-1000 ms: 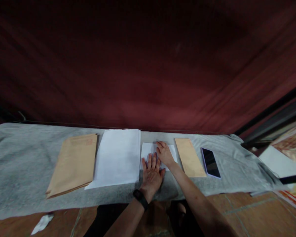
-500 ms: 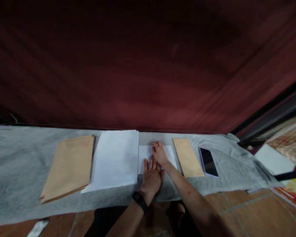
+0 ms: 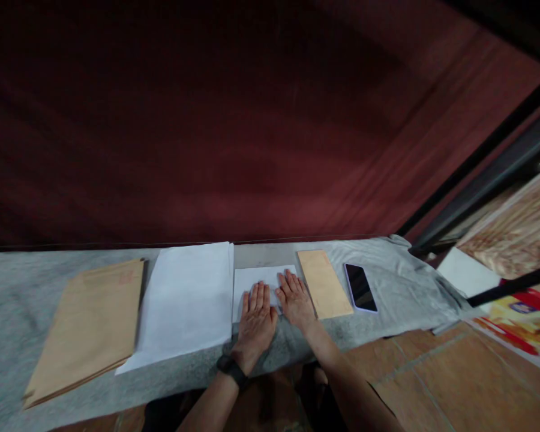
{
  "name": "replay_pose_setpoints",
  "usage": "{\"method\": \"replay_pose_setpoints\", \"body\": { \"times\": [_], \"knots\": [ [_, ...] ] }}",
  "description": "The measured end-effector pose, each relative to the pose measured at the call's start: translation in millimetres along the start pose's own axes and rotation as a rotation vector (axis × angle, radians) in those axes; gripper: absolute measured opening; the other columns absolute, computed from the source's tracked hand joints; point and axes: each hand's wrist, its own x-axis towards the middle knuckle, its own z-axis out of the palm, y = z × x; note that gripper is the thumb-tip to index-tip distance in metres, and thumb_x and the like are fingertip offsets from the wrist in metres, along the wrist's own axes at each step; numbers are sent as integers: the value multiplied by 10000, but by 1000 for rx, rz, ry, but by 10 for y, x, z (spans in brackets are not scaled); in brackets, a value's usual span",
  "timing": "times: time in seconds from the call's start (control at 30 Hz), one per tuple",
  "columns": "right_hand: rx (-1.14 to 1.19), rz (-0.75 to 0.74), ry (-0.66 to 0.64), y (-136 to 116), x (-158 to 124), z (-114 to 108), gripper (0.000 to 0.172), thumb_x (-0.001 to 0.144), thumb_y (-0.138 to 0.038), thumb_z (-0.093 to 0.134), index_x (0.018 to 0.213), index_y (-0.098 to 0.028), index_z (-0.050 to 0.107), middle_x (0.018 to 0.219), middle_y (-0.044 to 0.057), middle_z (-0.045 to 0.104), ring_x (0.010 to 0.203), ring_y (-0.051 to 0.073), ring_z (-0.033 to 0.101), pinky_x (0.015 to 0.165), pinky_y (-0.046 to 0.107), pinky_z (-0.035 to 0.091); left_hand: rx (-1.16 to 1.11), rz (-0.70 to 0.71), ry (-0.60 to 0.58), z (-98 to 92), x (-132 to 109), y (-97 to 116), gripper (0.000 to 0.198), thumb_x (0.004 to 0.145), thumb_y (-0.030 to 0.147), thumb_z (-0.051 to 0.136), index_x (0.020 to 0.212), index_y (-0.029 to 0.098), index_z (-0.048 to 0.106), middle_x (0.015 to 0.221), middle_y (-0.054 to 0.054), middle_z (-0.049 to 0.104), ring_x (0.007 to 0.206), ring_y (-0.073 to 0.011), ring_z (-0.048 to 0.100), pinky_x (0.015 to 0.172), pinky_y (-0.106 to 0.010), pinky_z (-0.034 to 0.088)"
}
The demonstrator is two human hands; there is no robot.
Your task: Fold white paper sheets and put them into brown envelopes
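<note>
A small folded white sheet [image 3: 261, 276] lies on the grey cloth [image 3: 9, 288] in front of me. My left hand [image 3: 255, 318] rests flat on its near left part, fingers stretched out; a dark band is on that wrist. Beside it, my right hand [image 3: 294, 298] lies flat on the sheet's right part, fingers spread. Neither hand holds anything.
A stack of white paper [image 3: 186, 300] lies left of the folded sheet, and brown envelopes [image 3: 87, 327] farther left. A narrow brown envelope [image 3: 324, 283] and a dark phone [image 3: 360, 287] lie to the right. A dark red curtain hangs behind.
My right hand has drawn back from the sheet's far edge and now lies flat beside the left hand. The camera has turned, shifting everything leftward.
</note>
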Motion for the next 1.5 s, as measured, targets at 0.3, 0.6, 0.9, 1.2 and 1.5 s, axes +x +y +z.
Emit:
{"method": "replay_pose_setpoints", "body": {
  "times": [0.3, 0.6, 0.9, 1.2, 1.5],
  "knots": [
    [-37, 110, 99, -76, 43, 75, 517, 1022, -305, 371, 1458, -29, 414, 1520, 213, 390, 1430, 307, 348, 1157, 496, 296, 101, -231, 25, -69, 93, 160, 543, 945, 257, 361, 1450, 74, 437, 1541, -190, 381, 1441, -330, 324, 1168, -546, 234],
    [85, -20, -18, -72, 123, 53, 477, 1018, -273, 371, 1483, -174, 414, 1551, 103, 369, 1450, 241, 320, 1179, 459, 265, 104, -100, 99, -62, 409, 66, 504, 965, 218, 335, 1437, 96, 462, 1541, -140, 403, 1449, -259, 328, 1169, -422, 300],
    [63, 108, 79, -92, 133, 147, 496, 1007, -348, 430, 1474, -181, 434, 1555, 155, 349, 1428, 295, 358, 1152, 497, 300, 147, -265, 77, 29, 479, -94, 540, 988, 323, 320, 1464, 87, 418, 1548, -160, 378, 1456, -275, 309, 1184, -468, 244],
    [24, 194, 127, -45, 146, 165, 538, 1017, -317, 362, 1455, -8, 412, 1511, 246, 381, 1416, 323, 371, 1147, 510, 317, 125, -267, 115, 51, 458, -81, 534, 982, 335, 337, 1481, 161, 413, 1556, -141, 375, 1457, -305, 300, 1177, -526, 229],
    [135, -39, 8, -232, 181, 126, 491, 1047, -346, 290, 1487, -162, 408, 1523, 102, 423, 1435, 219, 352, 1185, 437, 276, 69, -76, 12, 150, 451, -179, 581, 942, 163, 308, 1522, 159, 324, 1610, -92, 276, 1501, -258, 177, 1217, -495, 154]
  ]
}}
